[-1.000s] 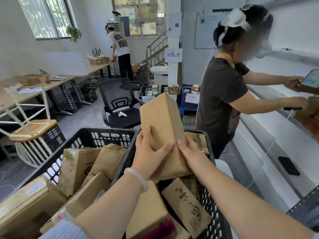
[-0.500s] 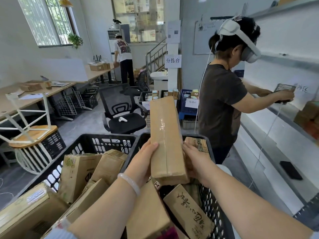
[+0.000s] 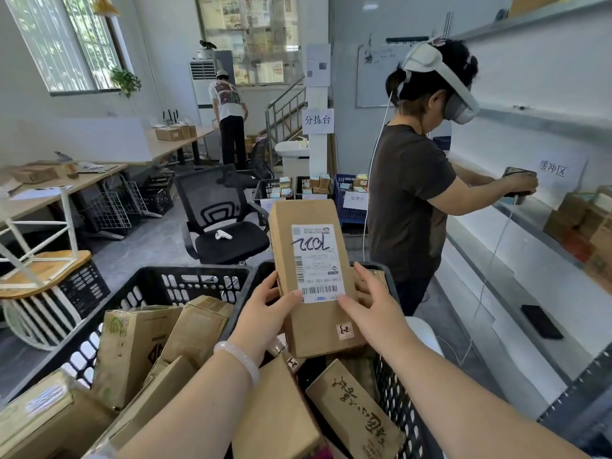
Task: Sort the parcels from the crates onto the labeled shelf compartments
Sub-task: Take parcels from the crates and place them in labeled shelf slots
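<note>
While the brown parcel [image 3: 314, 276] stands up above the crate [image 3: 394, 392], left hand [image 3: 265, 318] and right hand [image 3: 374, 309] hold its two sides.

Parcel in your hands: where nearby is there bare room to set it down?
Bare: the grey shelf ledge between the stacked brown boxes and the flat black device. Crowded: the two black crates, packed with other parcels, below the labelled parcel held by left hand and right hand.
</note>
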Available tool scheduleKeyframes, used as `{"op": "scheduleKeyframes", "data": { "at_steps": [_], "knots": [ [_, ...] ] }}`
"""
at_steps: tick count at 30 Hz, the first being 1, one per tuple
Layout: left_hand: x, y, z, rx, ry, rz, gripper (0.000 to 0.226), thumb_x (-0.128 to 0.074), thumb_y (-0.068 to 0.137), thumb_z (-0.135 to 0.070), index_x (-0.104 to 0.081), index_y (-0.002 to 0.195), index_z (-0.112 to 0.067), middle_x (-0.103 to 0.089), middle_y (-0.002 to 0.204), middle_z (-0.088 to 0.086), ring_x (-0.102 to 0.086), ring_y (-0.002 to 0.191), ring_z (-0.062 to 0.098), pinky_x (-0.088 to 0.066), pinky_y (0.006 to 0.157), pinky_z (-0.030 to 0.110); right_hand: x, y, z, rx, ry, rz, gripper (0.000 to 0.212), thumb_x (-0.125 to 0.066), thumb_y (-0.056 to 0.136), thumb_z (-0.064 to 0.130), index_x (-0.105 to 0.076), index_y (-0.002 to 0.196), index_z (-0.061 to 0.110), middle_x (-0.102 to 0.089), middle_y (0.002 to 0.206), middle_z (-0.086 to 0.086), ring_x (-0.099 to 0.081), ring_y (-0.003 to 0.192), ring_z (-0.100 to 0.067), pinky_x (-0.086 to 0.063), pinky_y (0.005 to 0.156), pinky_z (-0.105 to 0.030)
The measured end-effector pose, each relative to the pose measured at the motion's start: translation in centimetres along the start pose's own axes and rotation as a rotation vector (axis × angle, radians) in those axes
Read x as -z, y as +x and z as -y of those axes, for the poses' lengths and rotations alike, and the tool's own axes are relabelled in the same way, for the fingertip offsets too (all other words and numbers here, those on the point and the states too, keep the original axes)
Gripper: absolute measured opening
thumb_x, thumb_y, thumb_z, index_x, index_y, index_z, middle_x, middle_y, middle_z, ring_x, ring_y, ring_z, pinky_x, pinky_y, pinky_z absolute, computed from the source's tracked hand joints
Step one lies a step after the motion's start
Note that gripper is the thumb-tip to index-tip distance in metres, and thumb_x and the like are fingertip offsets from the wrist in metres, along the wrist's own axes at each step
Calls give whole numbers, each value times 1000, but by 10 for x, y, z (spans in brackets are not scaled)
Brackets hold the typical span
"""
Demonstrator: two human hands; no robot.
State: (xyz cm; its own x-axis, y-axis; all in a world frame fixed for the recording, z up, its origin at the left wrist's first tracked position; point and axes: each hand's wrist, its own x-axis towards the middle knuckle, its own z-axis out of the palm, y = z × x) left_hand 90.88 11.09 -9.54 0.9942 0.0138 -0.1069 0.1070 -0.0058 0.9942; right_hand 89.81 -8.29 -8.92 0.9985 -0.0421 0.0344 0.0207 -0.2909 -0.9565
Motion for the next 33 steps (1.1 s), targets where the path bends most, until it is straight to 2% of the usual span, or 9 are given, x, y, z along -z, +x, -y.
{"op": "scheduleKeyframes", "data": {
  "at_steps": [3, 5, 9, 12, 18, 22, 26, 29, 33],
  "knots": [
    [-5, 1, -1, 29, -211, -29, 49, -67, 94, -23, -46, 136, -35, -73, 114, 0, -73, 99, 18, -61, 75, 38, 7, 2, -3, -115, 84, 42, 80, -72, 84, 42, -24, 148, 44, -45, 142, 10, -48, 126, -15, -45, 103, -39],
    [-11, 2, 2, 54, -321, -42, 61, -69, 92, -25, -39, 145, -34, -72, 118, 1, -72, 104, 22, -61, 79, 43, 7, 2, -4, -209, 169, 55, 82, -76, 79, 45, -28, 146, 44, -49, 133, 9, -51, 118, -16, -46, 102, -45],
    [-19, 6, 7, 126, -452, -47, 85, -74, 88, -26, -22, 153, -42, -69, 123, 3, -69, 111, 27, -56, 91, 55, 10, 7, -9, -220, 289, -10, 69, -82, 73, 37, -46, 132, 33, -61, 116, 9, -60, 106, -13, -52, 94, -38],
    [-12, 9, 4, 120, -501, -47, 77, -76, 86, -26, -34, 148, -42, -72, 120, 4, -69, 109, 30, -58, 86, 52, 20, 10, -5, -187, 227, -14, 57, -82, 74, 35, -47, 117, 41, -59, 111, 12, -59, 101, -10, -49, 80, -28],
    [-11, 8, -2, 118, -585, -169, 69, -72, 89, -17, -37, 143, -41, -71, 117, 7, -71, 103, 32, -59, 83, 55, 18, 12, -14, -242, 364, -34, 117, -91, 51, 53, -23, 146, 46, -50, 134, 7, -54, 117, -17, -44, 104, -45],
    [-16, 9, 3, 139, -669, -205, 71, -75, 87, -16, -38, 142, -41, -71, 117, 9, -69, 106, 35, -57, 87, 58, 7, 3, -15, -279, 447, 49, 87, -84, 73, 30, -31, 141, 44, -56, 123, 6, -61, 105, -17, -53, 95, -47],
    [-9, 4, 2, 142, -539, -273, 90, -79, 84, -20, -22, 151, -40, -60, 130, 6, -64, 107, 27, -56, 90, 51, 18, 6, -13, -231, 408, -33, 86, -85, 70, 28, -36, 139, 42, -57, 122, 4, -63, 106, -18, -55, 91, -42],
    [15, 7, -1, 123, -184, -426, 111, -81, 81, -32, 1, 156, -40, -28, 160, 6, -39, 139, 30, -38, 110, 53, 34, 5, -9, -163, 193, -86, 86, -84, 68, 38, -35, 139, 43, -51, 129, 8, -53, 117, -18, -48, 101, -44],
    [23, 7, -17, -139, 348, -71, 81, -76, 85, -38, -31, 153, -37, -40, 152, -9, -39, 139, 15, -36, 112, 38, 38, -1, -4, -6, -22, -35, 74, -80, 76, 35, -37, 136, 43, -45, 130, 13, -45, 120, -11, -45, 97, -35]
  ]
}}
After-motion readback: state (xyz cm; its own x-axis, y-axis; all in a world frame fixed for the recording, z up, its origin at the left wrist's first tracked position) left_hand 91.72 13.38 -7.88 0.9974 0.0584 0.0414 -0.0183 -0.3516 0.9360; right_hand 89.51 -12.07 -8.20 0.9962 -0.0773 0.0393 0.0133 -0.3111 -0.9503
